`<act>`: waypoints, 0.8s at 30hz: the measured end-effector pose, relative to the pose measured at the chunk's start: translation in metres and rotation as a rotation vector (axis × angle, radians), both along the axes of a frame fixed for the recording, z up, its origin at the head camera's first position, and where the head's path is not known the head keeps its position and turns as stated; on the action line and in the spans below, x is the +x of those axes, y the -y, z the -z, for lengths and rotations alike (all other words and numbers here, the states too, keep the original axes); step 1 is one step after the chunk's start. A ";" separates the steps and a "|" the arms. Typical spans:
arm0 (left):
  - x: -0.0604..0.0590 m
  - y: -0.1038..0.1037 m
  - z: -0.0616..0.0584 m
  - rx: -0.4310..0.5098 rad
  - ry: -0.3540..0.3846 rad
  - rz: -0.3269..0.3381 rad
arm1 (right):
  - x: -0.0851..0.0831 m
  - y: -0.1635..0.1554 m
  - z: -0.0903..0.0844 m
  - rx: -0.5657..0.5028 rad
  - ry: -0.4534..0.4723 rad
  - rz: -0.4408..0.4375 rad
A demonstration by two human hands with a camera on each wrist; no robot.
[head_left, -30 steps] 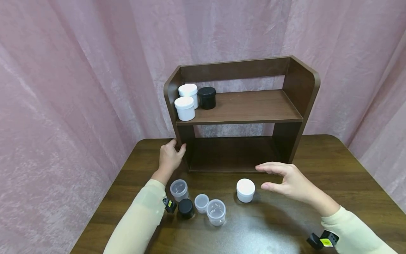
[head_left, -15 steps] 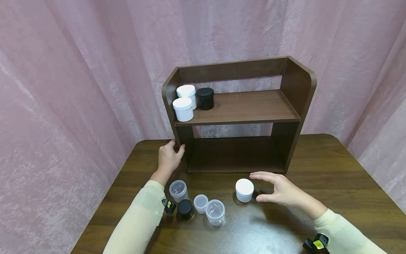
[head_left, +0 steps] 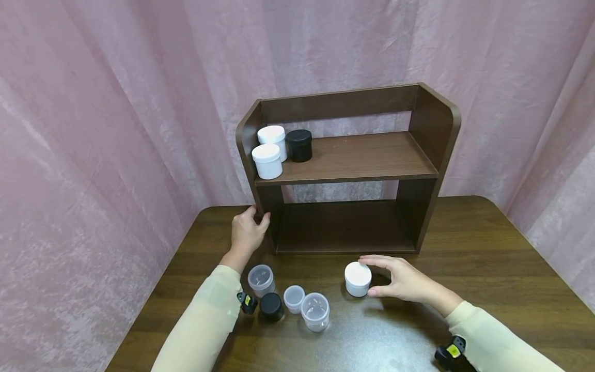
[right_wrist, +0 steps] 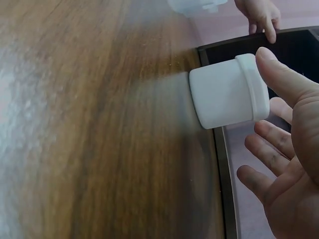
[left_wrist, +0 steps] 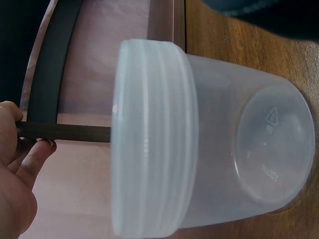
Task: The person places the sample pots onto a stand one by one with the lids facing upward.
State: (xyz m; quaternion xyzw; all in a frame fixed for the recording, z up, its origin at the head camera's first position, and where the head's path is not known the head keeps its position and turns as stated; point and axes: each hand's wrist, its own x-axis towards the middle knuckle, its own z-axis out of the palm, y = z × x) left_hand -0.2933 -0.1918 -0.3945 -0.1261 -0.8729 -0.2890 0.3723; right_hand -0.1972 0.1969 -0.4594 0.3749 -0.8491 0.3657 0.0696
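Closer to the white jar (head_left: 357,279) than half a second before, the right hand (head_left: 397,279) had moved in from the side. Its fingers (right_wrist: 274,139) were spread, with the thumb by the near side and the fingertips by the far side of the lid; whether skin met plastic could not be told. The jar stood upright on the table (head_left: 488,248), in front of the shelf (head_left: 367,152) and apart from the other pots. It looked like the reach before a grip, and the next move seemed to call for thumb and fingers to close on the jar. The left hand (head_left: 248,231) (busy with furniture, not jars) pinched the edge of the shelf's left side board. Near the left sleeve (head_left: 200,320) stood three clear tubs (head_left: 315,312) and a black jar (head_left: 271,307). On the shelf's upper board sat two more white jars (head_left: 267,164) and another black jar (head_left: 299,147), before a pink curtain (head_left: 325,51).
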 end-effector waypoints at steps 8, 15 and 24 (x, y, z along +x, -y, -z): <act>-0.001 0.000 0.002 -0.004 -0.030 -0.002 | -0.003 0.007 0.003 -0.018 -0.012 -0.029; -0.001 -0.001 0.001 -0.009 -0.016 -0.006 | -0.006 0.008 0.008 -0.044 0.010 -0.043; 0.002 -0.001 -0.001 0.003 0.013 -0.008 | -0.006 0.010 0.007 -0.026 0.027 -0.014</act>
